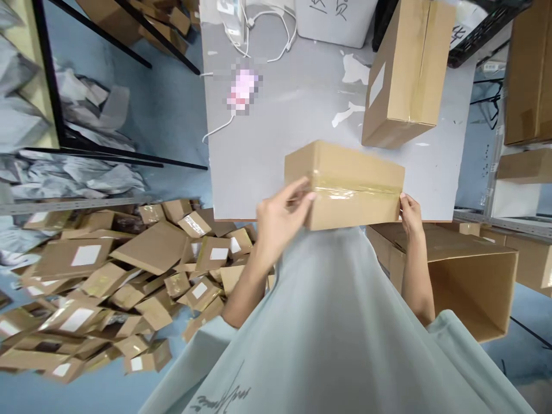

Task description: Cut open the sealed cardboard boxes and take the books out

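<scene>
A taped brown cardboard box (353, 187) is held between my two hands at the front edge of the table (276, 144), close to my body. My left hand (284, 210) grips its left end, thumb and fingers pinched near the end of the shiny tape strip. At the right end, my right hand (409, 213) pinches the corner between thumb and fingers. Just beyond stands a larger taped cardboard box (409, 75) with a white label on its left side.
Many labelled parcels (150, 247) lie heaped on the floor at left. An open empty carton (474, 287) is at lower right. White cables (280, 34), a pixelated phone-like object (242, 89), a grey lidded container (336, 20) and a black crate (474, 40) occupy the table's far side.
</scene>
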Action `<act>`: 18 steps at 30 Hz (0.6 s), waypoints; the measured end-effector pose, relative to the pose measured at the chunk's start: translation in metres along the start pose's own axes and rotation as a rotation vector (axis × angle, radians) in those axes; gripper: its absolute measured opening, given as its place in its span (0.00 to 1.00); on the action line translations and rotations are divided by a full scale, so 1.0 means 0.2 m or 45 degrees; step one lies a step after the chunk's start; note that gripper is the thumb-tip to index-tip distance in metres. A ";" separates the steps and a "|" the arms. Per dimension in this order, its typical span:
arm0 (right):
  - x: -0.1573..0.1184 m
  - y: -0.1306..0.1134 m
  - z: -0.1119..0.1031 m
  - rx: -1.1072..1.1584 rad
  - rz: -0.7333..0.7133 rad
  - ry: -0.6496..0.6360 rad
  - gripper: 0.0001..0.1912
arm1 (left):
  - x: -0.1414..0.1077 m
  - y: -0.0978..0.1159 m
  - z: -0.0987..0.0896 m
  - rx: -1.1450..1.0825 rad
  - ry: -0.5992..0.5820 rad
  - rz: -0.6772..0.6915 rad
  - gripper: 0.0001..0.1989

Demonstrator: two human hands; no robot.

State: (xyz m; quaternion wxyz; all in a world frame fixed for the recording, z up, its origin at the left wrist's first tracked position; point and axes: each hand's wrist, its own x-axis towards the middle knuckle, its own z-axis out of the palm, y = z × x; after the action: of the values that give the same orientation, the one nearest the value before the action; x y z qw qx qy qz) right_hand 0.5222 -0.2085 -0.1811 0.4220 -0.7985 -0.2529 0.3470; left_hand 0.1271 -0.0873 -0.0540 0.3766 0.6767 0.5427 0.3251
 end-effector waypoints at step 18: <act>-0.82 -0.99 0.73 -0.763 -0.889 -0.200 0.28 | 0.19 -1.11 -0.29 -0.067 0.313 -0.568 0.13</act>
State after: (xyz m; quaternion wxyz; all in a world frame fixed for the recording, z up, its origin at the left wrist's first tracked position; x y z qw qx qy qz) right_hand 0.2843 -0.1479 -0.0156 0.2439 -0.7235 -0.6268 0.1552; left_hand -0.0232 -0.0135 -0.2141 0.3875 0.4857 0.7117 0.3278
